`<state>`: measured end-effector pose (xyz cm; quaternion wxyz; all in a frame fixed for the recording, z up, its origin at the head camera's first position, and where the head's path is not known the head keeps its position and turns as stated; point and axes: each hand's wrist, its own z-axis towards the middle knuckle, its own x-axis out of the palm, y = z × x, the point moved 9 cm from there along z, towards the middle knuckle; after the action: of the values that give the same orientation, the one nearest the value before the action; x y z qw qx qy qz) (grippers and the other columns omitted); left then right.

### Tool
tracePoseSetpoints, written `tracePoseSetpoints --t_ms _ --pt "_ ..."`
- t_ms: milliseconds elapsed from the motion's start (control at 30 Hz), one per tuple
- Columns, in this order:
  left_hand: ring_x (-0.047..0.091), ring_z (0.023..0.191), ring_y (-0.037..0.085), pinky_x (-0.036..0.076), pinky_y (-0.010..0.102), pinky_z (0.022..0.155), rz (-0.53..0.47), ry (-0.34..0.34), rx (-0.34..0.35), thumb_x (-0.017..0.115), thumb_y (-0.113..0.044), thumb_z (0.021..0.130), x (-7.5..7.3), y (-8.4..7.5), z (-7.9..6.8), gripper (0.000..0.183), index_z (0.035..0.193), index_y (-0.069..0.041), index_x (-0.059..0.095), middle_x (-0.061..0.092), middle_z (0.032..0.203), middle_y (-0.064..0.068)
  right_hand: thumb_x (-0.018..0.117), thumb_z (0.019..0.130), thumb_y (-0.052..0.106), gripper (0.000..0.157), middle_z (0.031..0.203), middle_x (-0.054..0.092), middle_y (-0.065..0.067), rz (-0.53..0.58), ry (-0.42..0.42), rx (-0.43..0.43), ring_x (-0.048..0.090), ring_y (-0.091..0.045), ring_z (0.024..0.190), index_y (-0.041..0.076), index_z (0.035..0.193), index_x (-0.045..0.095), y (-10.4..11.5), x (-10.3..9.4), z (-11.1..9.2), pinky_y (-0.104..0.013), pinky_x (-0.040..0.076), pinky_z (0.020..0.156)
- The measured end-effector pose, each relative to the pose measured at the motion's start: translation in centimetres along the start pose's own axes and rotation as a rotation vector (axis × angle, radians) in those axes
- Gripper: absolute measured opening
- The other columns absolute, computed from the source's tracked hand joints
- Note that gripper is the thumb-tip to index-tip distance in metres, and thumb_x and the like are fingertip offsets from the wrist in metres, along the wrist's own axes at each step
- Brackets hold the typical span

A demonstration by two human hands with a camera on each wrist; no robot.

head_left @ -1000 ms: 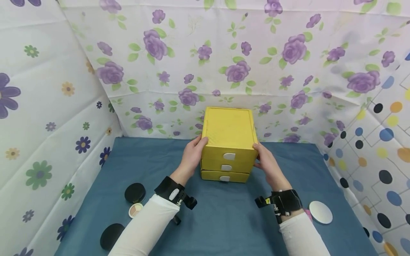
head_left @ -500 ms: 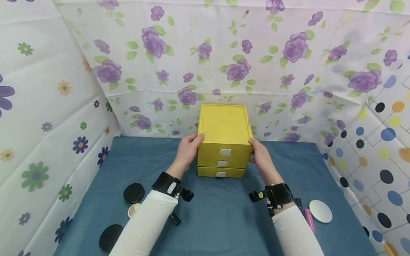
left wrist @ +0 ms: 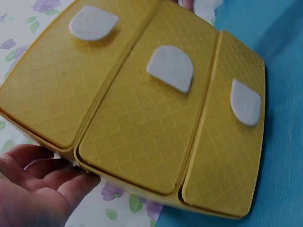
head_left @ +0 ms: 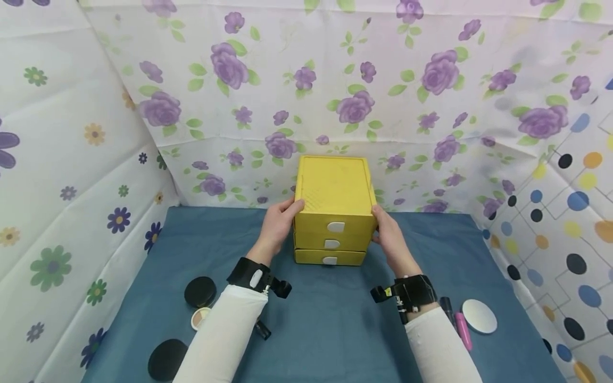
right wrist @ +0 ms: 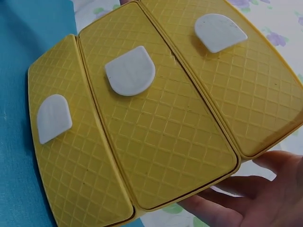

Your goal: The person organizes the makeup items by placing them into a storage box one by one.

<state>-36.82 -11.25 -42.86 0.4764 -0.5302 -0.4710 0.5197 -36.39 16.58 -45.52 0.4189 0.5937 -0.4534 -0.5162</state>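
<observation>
Yellow drawer box (head_left: 334,207), left grip (head_left: 276,226), right grip (head_left: 390,234) holding sides (front lattice (left wrist: 135,123): wrist views only).

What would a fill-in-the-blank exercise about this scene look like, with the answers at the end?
1. The left hand and right hand hold the ____-coloured box.
2. The box has ____ drawers.
3. Each drawer's handle is ____.
4. Between the dark tube and the white disc lies a ____ tube.

Missing words: yellow; three; white; pink.
</observation>
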Motion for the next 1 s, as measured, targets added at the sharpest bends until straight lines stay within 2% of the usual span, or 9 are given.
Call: tracePoseSetpoints --t_ms 133,233,367,433,500,567,667,833,1000 --pt "0.038 0.136 0.019 0.037 0.04 0.112 -0.056 -0.015 -0.025 0.063 -0.051 0.093 -0.2 0.0 0.2 0.069 0.147 -0.012 0.046 0.045 0.151 0.005 0.041 0.091 0.077 0.087 0.161 0.025 -0.002 0.061 -0.005 -0.039 0.033 -0.025 0.139 0.023 0.158 0.027 0.3 0.1 -0.3 -0.057 0.037 0.108" --pt "0.041 0.134 0.018 0.038 0.039 0.111 -0.108 -0.017 -0.034 0.064 -0.048 0.092 -0.2 -0.2 0.4 0.068 0.147 -0.011 0.047 0.046 0.15 0.006 0.046 0.093 0.072 0.082 0.16 0.027 0.0 0.088 -0.082 -0.095 0.033 -0.021 0.139 0.023 0.156 0.031 0.9 -0.1 -0.9 -0.054 0.035 0.111" --pt "0.044 0.132 0.016 0.039 0.038 0.111 -0.149 0.002 -0.041 0.065 -0.047 0.092 0.0 -0.3 0.4 0.067 0.146 -0.011 0.048 0.046 0.149 0.006 0.057 0.095 0.058 0.064 0.146 0.045 0.0 0.14 -0.341 -0.223 0.04 -0.015 0.13 0.02 0.146 0.049 1.7 -1.3 -3.3 -0.045 0.038 0.107" --pt "0.044 0.132 0.015 0.038 0.038 0.111 -0.16 0.016 -0.047 0.066 -0.047 0.092 0.1 -0.3 0.3 0.066 0.146 -0.013 0.048 0.046 0.15 0.005 0.062 0.096 0.049 0.05 0.129 0.054 -0.003 0.203 -0.47 -0.298 0.046 -0.016 0.117 0.015 0.132 0.058 1.9 -1.7 -5.0 -0.039 0.04 0.097" --pt "0.043 0.133 0.015 0.037 0.039 0.112 -0.165 0.021 -0.053 0.066 -0.048 0.092 0.1 -0.1 0.2 0.066 0.146 -0.014 0.048 0.046 0.15 0.004 0.065 0.096 0.041 0.04 0.109 0.057 -0.009 0.276 -0.534 -0.347 0.05 -0.019 0.096 0.008 0.117 0.063 1.9 -1.6 -6.4 -0.034 0.042 0.079" --pt "0.042 0.134 0.016 0.036 0.04 0.113 -0.167 0.02 -0.063 0.066 -0.049 0.092 0.1 0.0 0.0 0.066 0.147 -0.015 0.048 0.045 0.151 0.004 0.066 0.097 0.037 0.04 0.095 0.056 -0.014 0.334 -0.499 -0.353 0.05 -0.022 0.083 -0.001 0.109 0.063 1.9 -0.7 -7.1 -0.03 0.041 0.066" --pt "0.042 0.134 0.017 0.036 0.038 0.113 -0.164 0.013 -0.078 0.066 -0.05 0.092 -0.1 0.2 -0.3 0.066 0.147 -0.017 0.049 0.045 0.151 0.004 0.065 0.097 0.041 0.048 0.087 0.058 -0.013 0.376 -0.325 -0.251 0.053 -0.024 0.075 -0.005 0.109 0.064 1.2 1.8 -7.2 -0.026 0.04 0.055" --pt "0.041 0.135 0.016 0.035 0.037 0.113 -0.2 0.019 -0.118 0.067 -0.048 0.092 -0.1 0.6 -0.4 0.065 0.146 -0.018 0.05 0.044 0.151 0.003 0.061 0.093 0.058 0.061 0.095 0.067 -0.005 0.341 -0.012 -0.011 0.061 -0.034 0.096 0.004 0.12 0.068 -0.4 6.2 -6.6 -0.026 0.048 0.062" --pt "0.039 0.136 0.018 0.034 0.043 0.114 -0.223 0.029 -0.153 0.069 -0.046 0.091 0.2 0.8 -0.5 0.062 0.144 -0.019 0.052 0.045 0.151 0.003 0.057 0.089 0.069 0.065 0.104 0.073 -0.009 0.303 0.137 0.11 0.06 -0.039 0.107 0.016 0.125 0.069 -1.2 8.2 -6.1 -0.027 0.053 0.068"
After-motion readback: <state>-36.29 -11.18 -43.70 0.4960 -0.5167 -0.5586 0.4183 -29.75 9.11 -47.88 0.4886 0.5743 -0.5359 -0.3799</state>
